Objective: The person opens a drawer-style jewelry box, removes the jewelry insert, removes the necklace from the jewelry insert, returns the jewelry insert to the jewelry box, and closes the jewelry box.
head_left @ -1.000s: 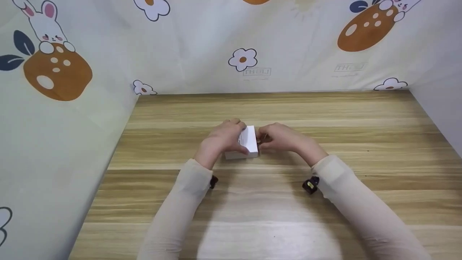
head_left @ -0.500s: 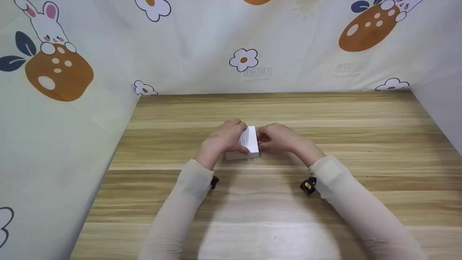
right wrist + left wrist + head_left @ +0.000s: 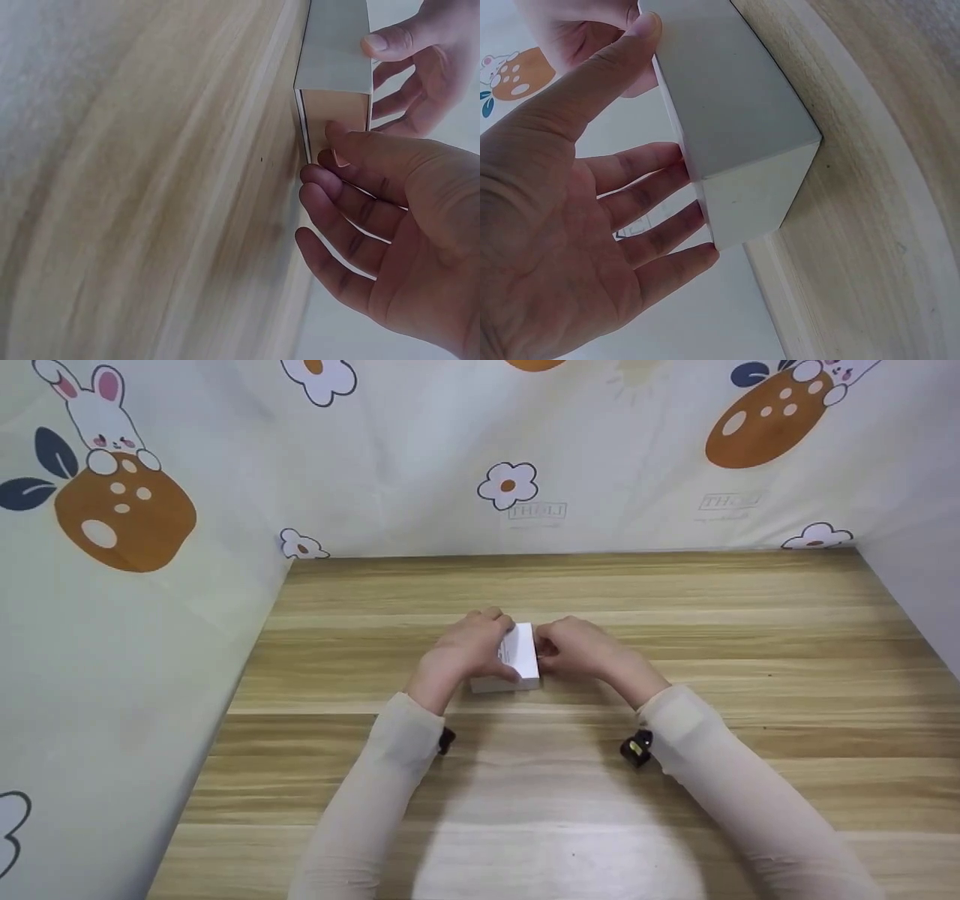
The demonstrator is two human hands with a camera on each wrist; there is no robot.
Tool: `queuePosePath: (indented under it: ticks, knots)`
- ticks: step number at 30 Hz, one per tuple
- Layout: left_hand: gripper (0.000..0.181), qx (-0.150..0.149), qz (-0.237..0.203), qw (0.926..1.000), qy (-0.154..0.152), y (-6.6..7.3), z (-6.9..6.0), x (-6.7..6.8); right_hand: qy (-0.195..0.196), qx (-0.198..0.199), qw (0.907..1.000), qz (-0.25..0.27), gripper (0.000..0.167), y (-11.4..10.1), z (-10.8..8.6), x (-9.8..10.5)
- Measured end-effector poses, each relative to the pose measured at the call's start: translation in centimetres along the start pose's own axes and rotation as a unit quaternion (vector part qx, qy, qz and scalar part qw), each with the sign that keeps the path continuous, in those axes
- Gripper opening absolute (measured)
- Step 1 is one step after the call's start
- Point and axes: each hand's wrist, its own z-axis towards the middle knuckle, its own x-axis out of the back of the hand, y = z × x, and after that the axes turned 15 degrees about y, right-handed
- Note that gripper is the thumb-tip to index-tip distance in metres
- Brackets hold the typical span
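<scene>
White box (image 3: 525, 650) before us, towards twelve o'clock on the worktop (image 3: 675, 600). The left hand (image 3: 469, 649) clamps it from nine o'clock, presumably to steady it; at its three-o'clock end the right hand (image 3: 581, 649) pinches what seems a small, half-hidden tab (image 3: 340, 159).

Right hand (image 3: 412, 232) at box (image 3: 335, 64), apparently pinching small tab (image 3: 340, 159).
</scene>
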Motion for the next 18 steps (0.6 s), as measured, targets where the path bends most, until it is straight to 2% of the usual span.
queuePosePath:
  ticks: [10, 18]
  knots:
    - [0.079, 0.003, -0.002, 1.0, -0.004, 0.15, -0.03, 0.12, 0.003, -0.006, 0.9996, -0.028, 0.011, -0.27, 0.16, -0.14]
    - [0.076, 0.002, -0.005, 1.0, -0.006, 0.05, -0.07, 0.12, 0.0, -0.014, 0.9994, -0.03, 0.007, -0.39, 0.06, -0.09]
